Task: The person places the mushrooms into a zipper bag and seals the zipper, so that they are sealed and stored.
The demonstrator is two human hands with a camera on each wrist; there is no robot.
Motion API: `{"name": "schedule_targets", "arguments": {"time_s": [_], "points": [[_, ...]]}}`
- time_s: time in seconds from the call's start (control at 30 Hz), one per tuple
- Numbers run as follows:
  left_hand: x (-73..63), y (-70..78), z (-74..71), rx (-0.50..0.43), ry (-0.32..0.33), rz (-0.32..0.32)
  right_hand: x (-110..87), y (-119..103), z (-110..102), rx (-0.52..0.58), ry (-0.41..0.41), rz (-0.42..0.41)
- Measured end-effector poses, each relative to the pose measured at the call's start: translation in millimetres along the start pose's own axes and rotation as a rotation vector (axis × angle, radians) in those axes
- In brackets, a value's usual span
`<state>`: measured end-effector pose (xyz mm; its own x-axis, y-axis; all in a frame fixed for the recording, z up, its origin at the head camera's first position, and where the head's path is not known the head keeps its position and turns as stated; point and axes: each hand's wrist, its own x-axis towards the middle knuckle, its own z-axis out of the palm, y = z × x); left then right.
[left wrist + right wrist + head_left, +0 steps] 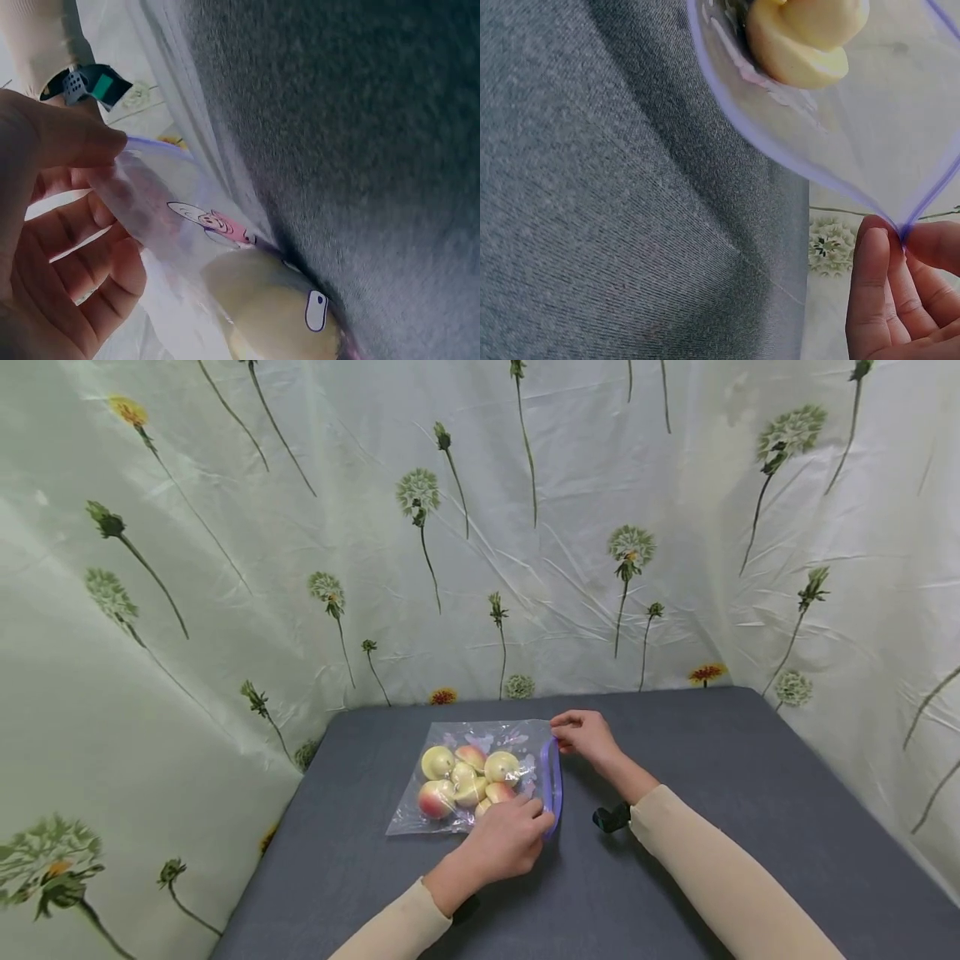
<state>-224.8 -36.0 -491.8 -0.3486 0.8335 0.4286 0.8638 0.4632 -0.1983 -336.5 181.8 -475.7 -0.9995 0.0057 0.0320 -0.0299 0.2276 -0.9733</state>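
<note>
A clear zip bag [408, 810] with a purple zip edge lies on the table, its mouth toward the right. Inside are several yellow-and-red round fruits [437, 800], which look like peaches or apples. My left hand [506, 839] pinches the near corner of the mouth between thumb and fingers; in the left wrist view a pink cartoon print [225, 225] shows on the plastic. At the far corner, my right hand [588, 739] pinches the zip edge. From that pinch the two purple edges [780, 156] spread apart in the right wrist view, with a pale fruit [802, 60] between them.
The dark grey table [675, 735] runs under and around the bag. A pale curtain [480, 560] printed with dandelions hangs behind it and along the sides. Dark wrist devices [611, 818] sit at both sleeve ends.
</note>
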Motion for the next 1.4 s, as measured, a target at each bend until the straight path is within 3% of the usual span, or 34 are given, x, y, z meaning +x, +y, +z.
{"name": "schedule_targets", "arguments": {"time_s": [0.3, 0.53, 0.93, 1.3, 1.4], "points": [[-3.7, 12.8, 4.5, 0.007, -0.037, 0.018, 4.1, 2, -2, -0.017, -0.042, -0.001], [0.5, 21.5, 3.0, -0.013, -0.137, 0.028, 7.2, 4, 0, -0.041, -0.055, -0.031], [4.0, 27.1, 7.3, -0.048, -0.230, -0.004, 9.5, 5, 1, 0.017, -0.049, -0.026], [15.6, 32.8, 7.1, -0.049, -0.223, 0.055, 10.3, 5, 1, 0.013, -0.044, -0.025], [18.7, 34.5, 8.5, -0.057, -0.236, 0.041, 10.4, 6, 2, 0.019, -0.050, -0.039]]}}
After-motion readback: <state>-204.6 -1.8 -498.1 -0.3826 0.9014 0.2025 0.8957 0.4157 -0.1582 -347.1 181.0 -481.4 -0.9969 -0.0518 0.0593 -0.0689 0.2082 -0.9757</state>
